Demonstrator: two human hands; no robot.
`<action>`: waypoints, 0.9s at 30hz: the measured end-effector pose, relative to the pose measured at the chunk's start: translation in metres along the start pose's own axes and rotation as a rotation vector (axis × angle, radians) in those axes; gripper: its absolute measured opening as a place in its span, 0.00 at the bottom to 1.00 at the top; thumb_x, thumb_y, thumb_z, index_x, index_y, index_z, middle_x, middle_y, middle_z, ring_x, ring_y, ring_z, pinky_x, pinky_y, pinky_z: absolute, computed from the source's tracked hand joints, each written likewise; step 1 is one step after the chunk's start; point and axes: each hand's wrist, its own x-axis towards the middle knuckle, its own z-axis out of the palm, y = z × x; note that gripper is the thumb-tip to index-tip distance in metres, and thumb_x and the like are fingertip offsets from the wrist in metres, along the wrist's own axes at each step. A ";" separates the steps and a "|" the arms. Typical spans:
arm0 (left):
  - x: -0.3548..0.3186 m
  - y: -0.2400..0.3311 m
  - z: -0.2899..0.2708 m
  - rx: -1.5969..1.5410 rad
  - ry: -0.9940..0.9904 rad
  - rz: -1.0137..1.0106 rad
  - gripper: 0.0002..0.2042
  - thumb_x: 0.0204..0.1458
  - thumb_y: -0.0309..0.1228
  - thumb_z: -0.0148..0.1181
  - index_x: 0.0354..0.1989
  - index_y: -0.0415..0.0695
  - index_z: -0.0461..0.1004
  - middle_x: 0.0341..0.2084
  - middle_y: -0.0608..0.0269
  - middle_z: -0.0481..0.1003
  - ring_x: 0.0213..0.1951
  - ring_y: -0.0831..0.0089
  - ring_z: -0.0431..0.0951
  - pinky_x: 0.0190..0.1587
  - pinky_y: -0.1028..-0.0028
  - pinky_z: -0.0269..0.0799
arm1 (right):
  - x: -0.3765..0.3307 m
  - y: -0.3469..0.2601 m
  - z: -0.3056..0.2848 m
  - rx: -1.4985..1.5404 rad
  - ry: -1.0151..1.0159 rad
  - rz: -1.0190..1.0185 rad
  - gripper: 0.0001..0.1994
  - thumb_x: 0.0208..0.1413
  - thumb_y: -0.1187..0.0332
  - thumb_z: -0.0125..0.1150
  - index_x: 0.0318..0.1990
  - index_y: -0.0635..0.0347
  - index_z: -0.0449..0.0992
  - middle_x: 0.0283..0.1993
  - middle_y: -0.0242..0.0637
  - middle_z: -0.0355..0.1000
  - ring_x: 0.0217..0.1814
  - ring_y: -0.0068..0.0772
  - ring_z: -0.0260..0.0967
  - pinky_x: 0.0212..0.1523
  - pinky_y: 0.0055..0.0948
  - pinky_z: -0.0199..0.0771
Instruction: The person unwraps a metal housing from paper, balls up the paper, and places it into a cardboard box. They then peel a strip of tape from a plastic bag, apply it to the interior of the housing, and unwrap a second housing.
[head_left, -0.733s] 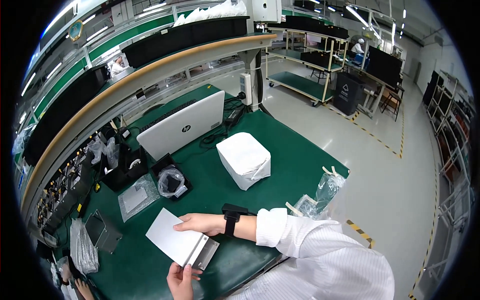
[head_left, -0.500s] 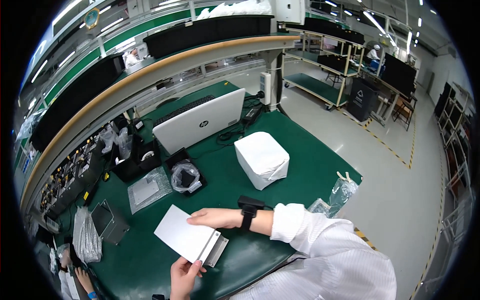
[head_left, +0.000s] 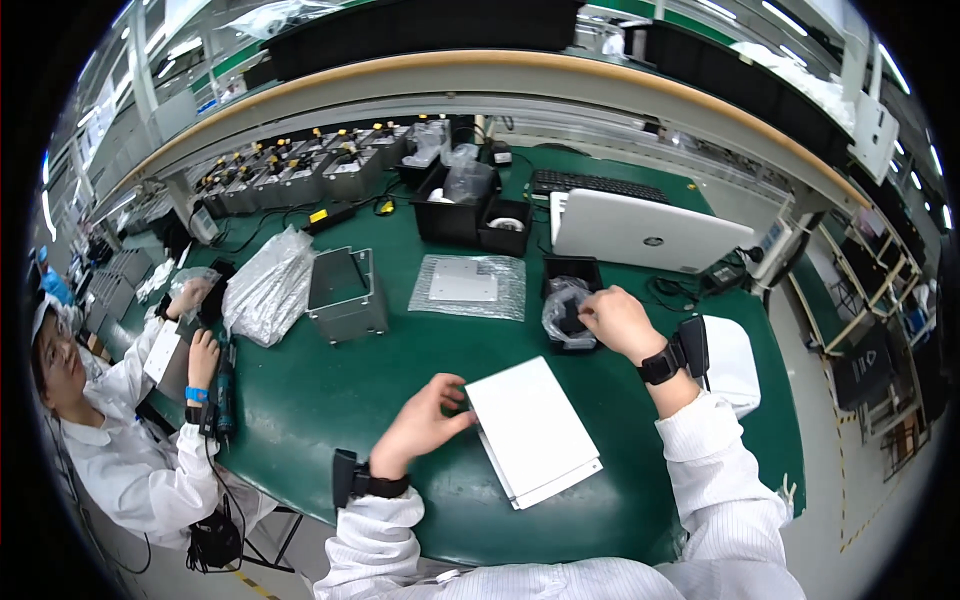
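The white casing (head_left: 535, 430) lies on the worktop (head_left: 300, 390) at the lower centre of the frame, and both my hands were on it a moment ago. Now only my left hand (head_left: 425, 425) stays at its left edge, fingers curled and apart from the thumb; I can't tell whether the thumb touches. My right hand (head_left: 620, 325) has left the casing for the black bin (head_left: 572, 270), right of centre, fingertips down at the clear plastic bag (head_left: 556, 325); whether they've closed on anything is hidden. So the casing lies without a firm grip, while my right hand is busy at the bin. Left of the bin sits a flat plate (head_left: 463, 283) on bubble wrap (head_left: 510, 300), then a grey metal housing (head_left: 345, 300); behind the bin, a laptop (head_left: 650, 235).
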 end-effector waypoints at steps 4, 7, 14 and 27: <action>0.003 -0.016 0.041 -0.035 0.095 0.090 0.23 0.44 0.31 0.66 0.50 0.40 0.69 0.36 0.51 0.76 0.42 0.55 0.76 0.44 0.63 0.72 | 0.010 0.021 0.048 -0.140 -0.108 -0.119 0.13 0.39 0.61 0.71 0.33 0.55 0.83 0.36 0.37 0.76 0.45 0.44 0.68 0.47 0.39 0.71; 0.010 -0.013 0.056 -0.182 0.039 0.151 0.21 0.48 0.29 0.61 0.52 0.39 0.71 0.45 0.46 0.77 0.48 0.53 0.78 0.50 0.64 0.72 | 0.006 0.033 0.053 -0.204 -0.076 -0.059 0.09 0.35 0.66 0.70 0.27 0.57 0.83 0.31 0.40 0.76 0.42 0.46 0.69 0.43 0.41 0.72; 0.010 -0.014 0.056 -0.138 0.098 0.194 0.20 0.49 0.29 0.60 0.52 0.38 0.70 0.35 0.46 0.77 0.31 0.56 0.76 0.35 0.65 0.71 | 0.008 0.019 0.067 -0.076 0.035 0.006 0.04 0.42 0.75 0.63 0.27 0.63 0.81 0.31 0.46 0.76 0.38 0.50 0.70 0.42 0.42 0.72; 0.011 -0.013 0.064 -0.139 0.044 0.147 0.19 0.49 0.29 0.61 0.50 0.38 0.71 0.35 0.48 0.78 0.24 0.62 0.75 0.28 0.66 0.69 | -0.016 0.004 0.062 0.018 0.012 0.127 0.04 0.44 0.74 0.62 0.28 0.63 0.80 0.33 0.48 0.75 0.38 0.52 0.73 0.41 0.42 0.73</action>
